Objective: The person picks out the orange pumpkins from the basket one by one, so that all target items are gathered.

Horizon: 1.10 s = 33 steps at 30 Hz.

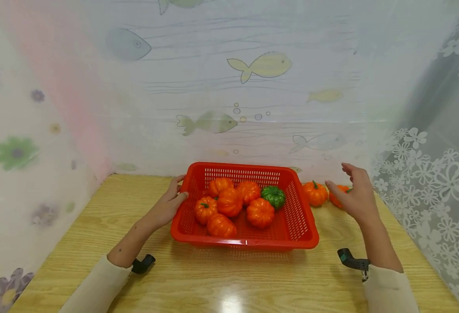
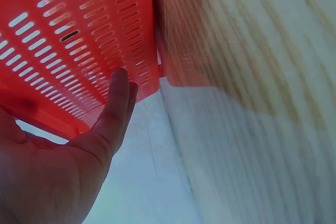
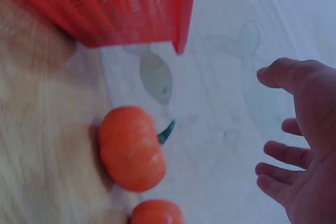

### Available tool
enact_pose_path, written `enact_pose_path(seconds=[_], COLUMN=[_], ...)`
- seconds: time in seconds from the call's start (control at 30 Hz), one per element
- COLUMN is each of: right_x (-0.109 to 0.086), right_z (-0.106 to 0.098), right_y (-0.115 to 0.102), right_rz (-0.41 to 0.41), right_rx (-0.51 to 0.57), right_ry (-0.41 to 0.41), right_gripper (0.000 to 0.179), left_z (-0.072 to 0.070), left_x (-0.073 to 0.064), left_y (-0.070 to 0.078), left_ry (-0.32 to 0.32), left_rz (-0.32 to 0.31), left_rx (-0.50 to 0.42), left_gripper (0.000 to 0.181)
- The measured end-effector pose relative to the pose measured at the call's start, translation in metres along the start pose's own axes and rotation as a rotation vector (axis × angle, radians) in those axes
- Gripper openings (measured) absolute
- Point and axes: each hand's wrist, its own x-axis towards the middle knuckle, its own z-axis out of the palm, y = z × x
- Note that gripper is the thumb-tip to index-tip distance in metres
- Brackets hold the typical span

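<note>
A red plastic basket (image 1: 245,243) with slotted walls stands on the table, holding several small orange pumpkins (image 1: 261,213) and one green pumpkin (image 1: 273,198). My left hand (image 1: 168,204) holds its left side, thumb at the rim and fingers along the outer wall. From the left wrist view, those fingers (image 2: 118,108) lie nearly straight against the slots. My right hand (image 1: 356,195) is raised to the right of the basket, fingers spread and holding nothing. Close by sit two more orange pumpkins, one (image 1: 314,194) beside the basket and another (image 1: 340,196) partly hidden behind this hand.
The wooden table (image 1: 233,278) meets a wall covering (image 1: 260,139) printed with fish at the back. On the right hangs a sheer flowered curtain (image 1: 448,182). Black wrist mounts (image 1: 352,261) stick out near the sleeves.
</note>
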Motion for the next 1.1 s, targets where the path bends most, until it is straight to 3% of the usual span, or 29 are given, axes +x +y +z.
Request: enact_pose_path(seconds=[0.43,0.8,1.1], right_x=[-0.005,-0.017,-0.021], right_z=[0.021,0.047,0.071], right_y=[-0.057,-0.092,-0.113], right_rz=[-0.201,-0.292,-0.391], right_rx=[-0.005,-0.036,-0.085], right_ry=[-0.103,-0.213,-0.318], right_gripper=[0.072,0.073,0.064], left_z=[-0.001,-0.001,-0.002], left_x=[0.0,-0.001,-0.002], left_y=[-0.001,0.0,0.002], left_ry=[-0.009,-0.013,-0.008], left_rz=[0.006,0.008,0.004], left_rx=[-0.01,-0.012,0.002], left_gripper=[0.065,0.064,0.064])
